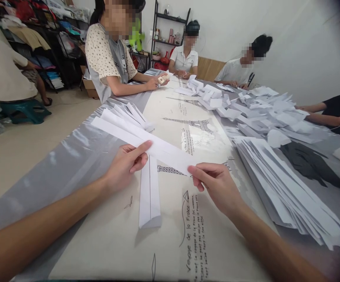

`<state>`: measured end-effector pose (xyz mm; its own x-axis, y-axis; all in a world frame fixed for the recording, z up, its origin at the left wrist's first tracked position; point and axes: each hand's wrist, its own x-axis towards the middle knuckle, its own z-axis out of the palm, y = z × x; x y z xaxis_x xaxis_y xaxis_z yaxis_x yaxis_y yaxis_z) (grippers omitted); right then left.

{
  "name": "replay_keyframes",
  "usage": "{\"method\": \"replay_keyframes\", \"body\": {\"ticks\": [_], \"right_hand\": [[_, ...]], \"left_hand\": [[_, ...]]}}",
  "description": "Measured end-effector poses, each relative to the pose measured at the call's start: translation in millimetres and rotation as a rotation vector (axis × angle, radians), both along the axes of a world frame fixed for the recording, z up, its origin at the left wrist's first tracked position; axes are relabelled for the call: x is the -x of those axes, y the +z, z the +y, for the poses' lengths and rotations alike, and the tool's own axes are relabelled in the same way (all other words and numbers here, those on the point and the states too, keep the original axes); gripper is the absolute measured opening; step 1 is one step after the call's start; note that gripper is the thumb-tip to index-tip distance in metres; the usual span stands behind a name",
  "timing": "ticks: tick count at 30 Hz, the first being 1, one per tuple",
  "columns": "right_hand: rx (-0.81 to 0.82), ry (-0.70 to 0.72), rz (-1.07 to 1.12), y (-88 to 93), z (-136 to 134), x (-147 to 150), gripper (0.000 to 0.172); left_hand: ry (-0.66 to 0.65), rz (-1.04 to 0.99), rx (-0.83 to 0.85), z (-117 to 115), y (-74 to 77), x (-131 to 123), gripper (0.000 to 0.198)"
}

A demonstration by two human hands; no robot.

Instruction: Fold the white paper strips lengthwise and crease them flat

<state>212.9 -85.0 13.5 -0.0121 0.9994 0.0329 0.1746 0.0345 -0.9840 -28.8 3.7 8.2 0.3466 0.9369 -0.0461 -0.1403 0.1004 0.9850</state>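
Observation:
A long white paper strip (166, 150) slants across the middle of the view, held at both hands. My left hand (128, 160) pinches its lower edge near the middle, thumb on top. At the strip's right end, my right hand (212, 178) grips it between thumb and fingers. Below it lies a folded white paper piece (150, 199) with a dark line along its length; its upper part is hidden by the strip. Beyond my left hand, several white strips (130, 115) lie fanned out on the table.
A long stack of white paper strips (287, 188) lies at the right, beside a dark cloth-like item (313, 160). Behind it spreads a heap of folded white papers (263, 105). The table cover (99, 243) bears Eiffel Tower prints. Several people sit or stand around the table.

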Motion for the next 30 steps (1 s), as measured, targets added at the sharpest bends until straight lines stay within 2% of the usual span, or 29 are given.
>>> {"method": "replay_keyframes", "body": {"ticks": [6, 11, 19, 24, 30], "right_hand": [[0.024, -0.022, 0.024, -3.9, 1, -2, 0.043], [0.063, 0.057, 0.014, -4.5, 1, 0, 0.018], [0.192, 0.162, -0.052, -0.3, 2, 2, 0.028], [0.175, 0.256, -0.119, -1.2, 0, 4, 0.029], [0.139, 0.216, -0.138, -2.0, 0, 5, 0.03]], "left_hand": [[-0.03, -0.001, -0.023, 1, -3.9, 0, 0.056], [-0.087, 0.062, -0.071, -5, -8.0, -1, 0.056], [-0.172, 0.167, -0.088, -15, -10.7, -6, 0.055], [-0.267, 0.177, -0.073, -20, -9.1, -9, 0.053], [-0.342, 0.139, -0.03, -23, -6.6, -11, 0.053]]}}
